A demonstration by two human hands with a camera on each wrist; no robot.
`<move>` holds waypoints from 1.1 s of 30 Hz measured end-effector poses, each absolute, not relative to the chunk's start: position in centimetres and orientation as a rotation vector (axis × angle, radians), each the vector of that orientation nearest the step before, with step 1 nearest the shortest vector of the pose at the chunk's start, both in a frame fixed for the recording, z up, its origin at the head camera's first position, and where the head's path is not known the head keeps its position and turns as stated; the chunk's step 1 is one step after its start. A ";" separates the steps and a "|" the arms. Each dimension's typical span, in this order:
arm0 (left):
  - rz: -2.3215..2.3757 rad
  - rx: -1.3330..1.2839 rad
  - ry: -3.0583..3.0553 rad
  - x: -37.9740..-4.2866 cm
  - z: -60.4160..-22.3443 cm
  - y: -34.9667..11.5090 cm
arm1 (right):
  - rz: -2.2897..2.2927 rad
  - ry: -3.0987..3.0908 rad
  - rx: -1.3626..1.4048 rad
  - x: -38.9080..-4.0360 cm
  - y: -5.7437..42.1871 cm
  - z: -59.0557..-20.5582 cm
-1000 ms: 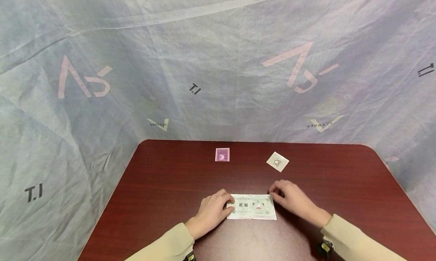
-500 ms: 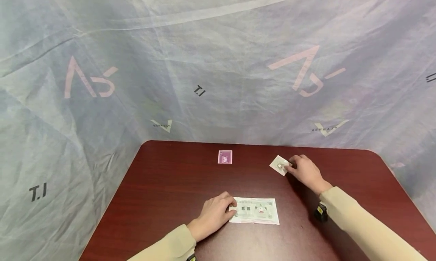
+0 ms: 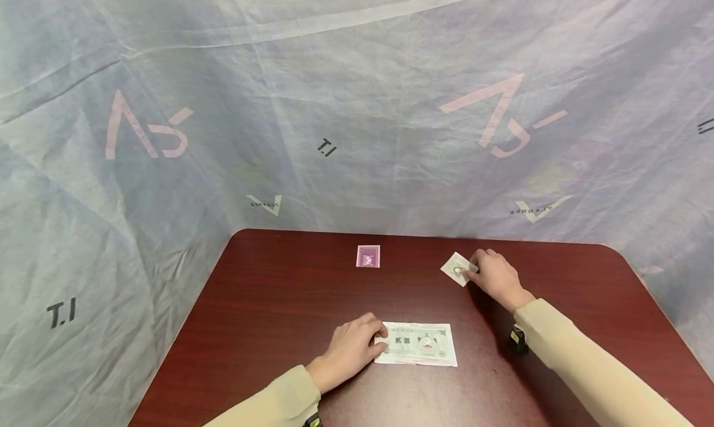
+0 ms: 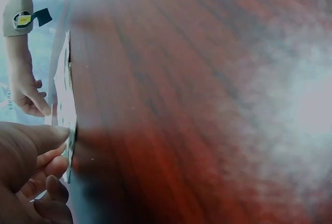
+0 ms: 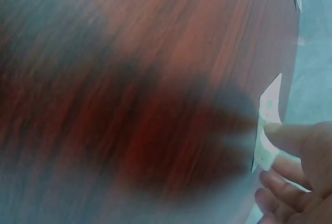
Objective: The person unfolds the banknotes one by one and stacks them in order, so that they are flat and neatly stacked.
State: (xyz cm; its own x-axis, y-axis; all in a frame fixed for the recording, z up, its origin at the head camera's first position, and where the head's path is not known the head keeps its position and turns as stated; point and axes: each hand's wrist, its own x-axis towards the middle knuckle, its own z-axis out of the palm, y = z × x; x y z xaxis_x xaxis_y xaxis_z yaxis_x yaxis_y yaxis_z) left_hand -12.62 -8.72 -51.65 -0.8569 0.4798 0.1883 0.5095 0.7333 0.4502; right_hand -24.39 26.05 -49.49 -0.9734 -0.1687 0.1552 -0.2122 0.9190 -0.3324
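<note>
A pale green banknote-like paper slip (image 3: 421,344) lies near the middle of the table in the head view. Its left end is pinched by my left hand (image 3: 350,352); in the left wrist view the thumb (image 4: 49,137) lies on the paper, with fingers curled close by. Further back, my right hand (image 3: 496,278) pinches the right corner of a small white square card (image 3: 456,269) bearing a little printed figure. From the right wrist, that card (image 5: 271,102) looks bent, with the thumb (image 5: 290,137) on its face and the other fingers curled below.
A purple square card (image 3: 368,256) with a pale border lies at the table's back, left of the white one. Grey printed cloth (image 3: 390,105) hangs behind and beside the dark red wooden table (image 3: 268,309). Each wrist wears a black band (image 3: 517,340).
My right hand has left the right end of the banknote-like slip and moved back to the white card, taking its corner. My left hand has stayed on the slip.
</note>
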 end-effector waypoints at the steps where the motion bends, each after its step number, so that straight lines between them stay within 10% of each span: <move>1: -0.772 -0.819 -2.873 -12.7 -51.6 -8.7 | 0.543 -2.940 0.304 -24.4 26.0 -49.5; 33: -0.515 -1.068 -2.943 -13.3 -50.1 -9.4 | 1.002 -2.792 0.408 -18.6 25.3 -45.8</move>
State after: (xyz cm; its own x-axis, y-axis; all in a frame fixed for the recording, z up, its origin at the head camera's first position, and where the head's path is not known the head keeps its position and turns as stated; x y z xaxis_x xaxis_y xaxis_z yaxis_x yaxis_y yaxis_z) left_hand -13.32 -9.43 -50.13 -0.7730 0.6293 0.0800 0.6191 0.7208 0.3117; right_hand -18.64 25.27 -45.83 -0.9523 -0.2036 0.2274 -0.3018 0.7403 -0.6007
